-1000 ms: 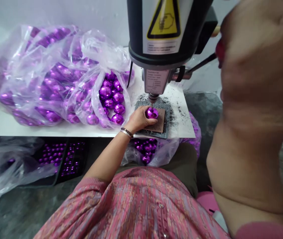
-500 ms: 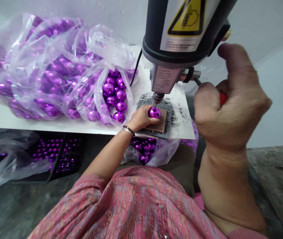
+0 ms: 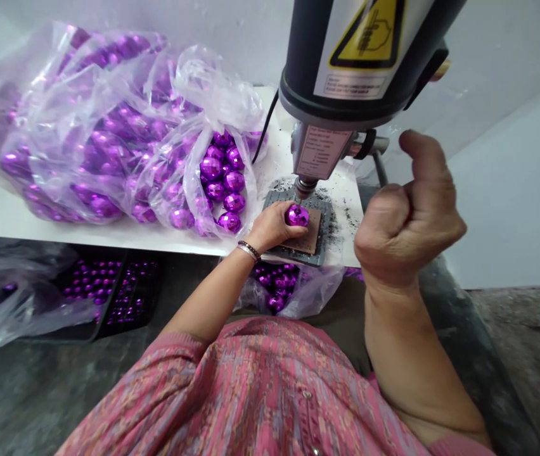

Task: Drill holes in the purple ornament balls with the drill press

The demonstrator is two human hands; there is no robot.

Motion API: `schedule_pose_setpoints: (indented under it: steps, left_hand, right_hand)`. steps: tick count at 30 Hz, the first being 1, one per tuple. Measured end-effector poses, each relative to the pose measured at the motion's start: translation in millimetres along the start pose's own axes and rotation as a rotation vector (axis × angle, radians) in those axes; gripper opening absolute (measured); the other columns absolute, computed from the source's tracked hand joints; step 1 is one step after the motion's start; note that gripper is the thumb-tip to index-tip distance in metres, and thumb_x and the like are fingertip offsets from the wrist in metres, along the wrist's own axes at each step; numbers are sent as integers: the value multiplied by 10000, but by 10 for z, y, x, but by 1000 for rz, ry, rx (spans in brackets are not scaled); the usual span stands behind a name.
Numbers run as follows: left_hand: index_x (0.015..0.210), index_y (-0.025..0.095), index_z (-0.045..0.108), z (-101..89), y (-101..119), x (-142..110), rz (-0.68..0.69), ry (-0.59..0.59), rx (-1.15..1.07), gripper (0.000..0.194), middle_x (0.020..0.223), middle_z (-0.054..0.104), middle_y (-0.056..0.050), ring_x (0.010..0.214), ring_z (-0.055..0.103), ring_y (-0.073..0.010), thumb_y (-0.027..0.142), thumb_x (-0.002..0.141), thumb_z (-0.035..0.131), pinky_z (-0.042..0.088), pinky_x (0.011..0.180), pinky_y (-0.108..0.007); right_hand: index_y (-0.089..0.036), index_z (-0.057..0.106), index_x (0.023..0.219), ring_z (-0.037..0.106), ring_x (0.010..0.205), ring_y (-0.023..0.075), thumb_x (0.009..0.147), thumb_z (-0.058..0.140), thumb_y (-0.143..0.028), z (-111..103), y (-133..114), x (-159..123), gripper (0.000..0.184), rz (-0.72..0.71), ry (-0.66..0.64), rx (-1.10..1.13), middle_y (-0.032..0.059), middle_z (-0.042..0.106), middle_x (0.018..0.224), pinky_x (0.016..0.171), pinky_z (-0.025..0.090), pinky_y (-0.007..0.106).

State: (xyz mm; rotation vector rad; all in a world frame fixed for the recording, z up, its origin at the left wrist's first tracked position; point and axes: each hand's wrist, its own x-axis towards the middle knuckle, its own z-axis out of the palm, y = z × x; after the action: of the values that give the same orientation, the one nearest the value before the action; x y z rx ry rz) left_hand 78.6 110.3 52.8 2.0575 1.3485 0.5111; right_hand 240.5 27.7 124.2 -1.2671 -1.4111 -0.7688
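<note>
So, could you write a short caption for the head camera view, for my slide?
Left hand steadies a faceted purple ball under a bench drill chuck; right hand raised in a fist.

A white table (image 3: 23,225) stands against a pale painted wall (image 3: 507,190), which runs behind it and off to the right. Below lies a dark grey concrete floor (image 3: 27,399), with a rougher grey ledge (image 3: 527,367) along the right side, all under soft, even light.

I see a shiny purple faceted ball (image 3: 296,215) under the grey drill (image 3: 336,95), its yellow-and-black warning label (image 3: 369,38) above, pink patterned shirt (image 3: 251,392) below.
</note>
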Motion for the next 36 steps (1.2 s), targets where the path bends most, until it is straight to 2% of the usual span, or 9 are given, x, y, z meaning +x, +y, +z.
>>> schedule_pose_setpoints:
  steps: [4, 7, 12, 17, 22, 24, 27, 32, 36]
  left_hand:
    - [1108, 198, 755, 41, -21, -3, 17, 29, -5, 423, 1105, 761, -79, 1073, 691, -304, 369, 756, 915, 538, 935, -378]
    - [1109, 195, 756, 63, -36, 0, 20, 33, 2, 421, 1116, 769, -83, 1081, 692, -302, 372, 761, 913, 537, 935, -378]
    - [1192, 213, 750, 52, -7, -23, 4, 34, 15, 469, 1186, 772, -76, 1114, 689, -288, 349, 774, 913, 532, 959, -368]
    - [1206, 179, 750, 57, 10, -41, -1, 33, -3, 478, 1220, 767, -104, 1162, 692, -309, 338, 785, 912, 529, 1004, -379]
    - [1293, 179, 717, 82, -18, -54, 13, 50, -39, 568, 1323, 753, -111, 1256, 679, -314, 289, 775, 921, 514, 1088, -395]
    - [1306, 179, 707, 59, -23, -111, 31, 49, -72, 579, 1328, 754, -104, 1260, 681, -301, 254, 773, 920, 512, 1105, -389]
    - [1285, 177, 713, -17, -43, -288, 48, 42, -113, 570, 1284, 766, -103, 1227, 699, -296, 246, 763, 931, 534, 1088, -389]
    - [1378, 188, 671, -128, -180, -706, 156, 13, -144, 706, 1371, 741, -129, 1274, 697, -301, 287, 739, 953, 542, 1138, -441]
    - [1427, 194, 656, -164, -316, -1012, 173, -111, -108, 765, 1399, 729, -147, 1293, 699, -319, 310, 735, 961, 558, 1142, -480]
  right_hand:
    - [-184, 650, 1368, 586, 913, -2, 1010, 342, -253, 48, -4, -27, 478, -6, 48, -33, 34, 708, 1266, 841, 468, 176]
    - [-176, 664, 1350, 528, 842, 0, 1009, 330, -251, 74, -1, -41, 484, -5, 81, -25, 36, 717, 1170, 808, 445, 181]
    - [-141, 714, 1295, 517, 805, 6, 1001, 329, -268, 141, 52, -198, 501, 19, 81, 15, 59, 702, 1006, 816, 491, 172]
    - [-115, 749, 1191, 576, 810, 10, 1016, 312, -319, 178, 63, -305, 513, 99, 87, 79, 78, 706, 995, 808, 516, 170]
    - [-82, 753, 1217, 681, 925, 12, 1059, 281, -430, 14, -59, 264, 608, 223, 14, 161, 76, 718, 1060, 849, 512, 153]
    - [-94, 772, 1162, 680, 938, -8, 1029, 308, -366, -45, -98, 581, 554, 402, -109, 296, 24, 702, 946, 870, 467, 141]
    - [-56, 788, 1075, 648, 895, -42, 1018, 263, -231, -49, -102, 884, 557, 474, -146, 381, 28, 671, 860, 848, 443, 111]
    - [-69, 794, 975, 541, 708, -58, 1052, 230, -202, 43, -75, 866, 584, 558, -82, 394, 38, 638, 811, 793, 455, 114]
    - [-113, 806, 969, 563, 752, -22, 1056, 348, -322, 53, -75, 770, 511, 654, -13, 432, 27, 451, 662, 899, 514, 156]
